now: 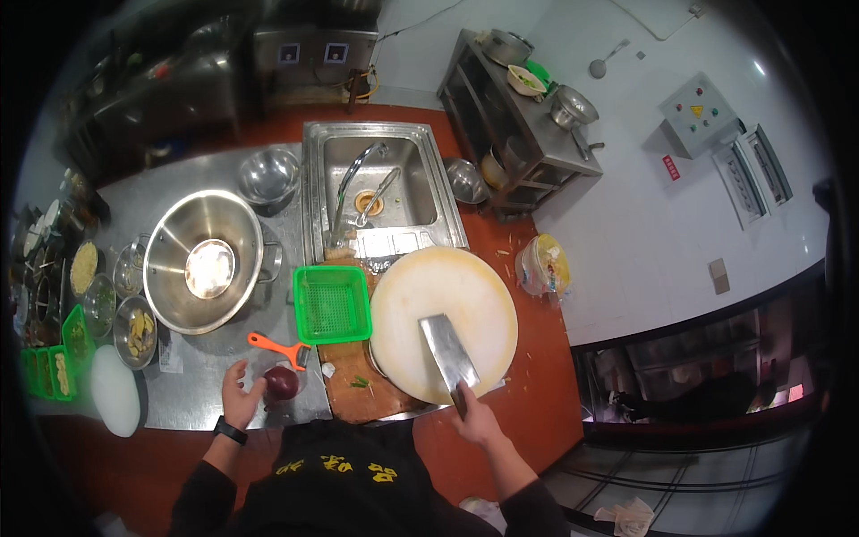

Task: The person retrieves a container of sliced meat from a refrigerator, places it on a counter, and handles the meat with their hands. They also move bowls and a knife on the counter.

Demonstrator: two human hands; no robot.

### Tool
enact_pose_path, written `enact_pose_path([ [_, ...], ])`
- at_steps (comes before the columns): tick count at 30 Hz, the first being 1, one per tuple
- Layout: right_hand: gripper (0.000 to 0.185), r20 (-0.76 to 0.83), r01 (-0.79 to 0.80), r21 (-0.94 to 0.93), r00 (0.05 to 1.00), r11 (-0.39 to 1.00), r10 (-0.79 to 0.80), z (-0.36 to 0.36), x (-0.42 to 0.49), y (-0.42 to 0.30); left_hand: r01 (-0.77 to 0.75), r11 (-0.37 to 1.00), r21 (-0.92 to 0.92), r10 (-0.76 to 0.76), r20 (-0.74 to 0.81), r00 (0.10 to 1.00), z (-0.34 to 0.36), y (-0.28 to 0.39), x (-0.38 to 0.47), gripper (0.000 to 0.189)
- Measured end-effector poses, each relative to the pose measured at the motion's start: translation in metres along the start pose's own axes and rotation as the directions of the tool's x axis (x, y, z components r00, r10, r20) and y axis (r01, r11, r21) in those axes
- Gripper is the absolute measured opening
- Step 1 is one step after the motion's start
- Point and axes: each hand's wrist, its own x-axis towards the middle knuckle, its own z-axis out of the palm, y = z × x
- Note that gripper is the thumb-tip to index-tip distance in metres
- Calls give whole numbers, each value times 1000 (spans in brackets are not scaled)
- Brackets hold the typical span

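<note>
My right hand (478, 417) grips the dark handle of a cleaver (448, 349), whose broad steel blade lies over a thick round white chopping block (409, 295). My left hand (241, 395) is beside a red onion (282, 383) on the steel table, fingers apart, thumb at the onion's left side; whether it touches the skin I cannot tell. Just above the onion lies an orange-handled peeler (276, 348). A green plastic basket (332, 270) stands between the peeler and the block, with nothing in it.
A large steel pot (168, 295) and a steel bowl (268, 176) stand on the table (201, 403). Smaller bowls of ingredients, such as sliced food (139, 332), line the left. Beyond the basket is a sink (409, 168) with a faucet. A waste bucket (533, 265) stands right of the block.
</note>
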Motion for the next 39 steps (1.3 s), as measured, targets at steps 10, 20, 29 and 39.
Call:
enact_pose_path([
  [10,53,73,84,-151,995,985,-73,-1,8,-47,-389,754,529,262,302,917,40,39,-12,76],
  [20,54,-188,146,-106,968,984,-164,-32,152,-81,-313,741,595,254,183,950,35,30,-12,64],
  [29,56,-101,-38,-131,995,991,25,33,-54,17,-237,801,550,247,58,967,6,-3,15,69],
  [39,54,-57,145,-372,982,917,-178,-73,213,-86,-76,779,622,110,-15,994,32,-4,-6,78],
])
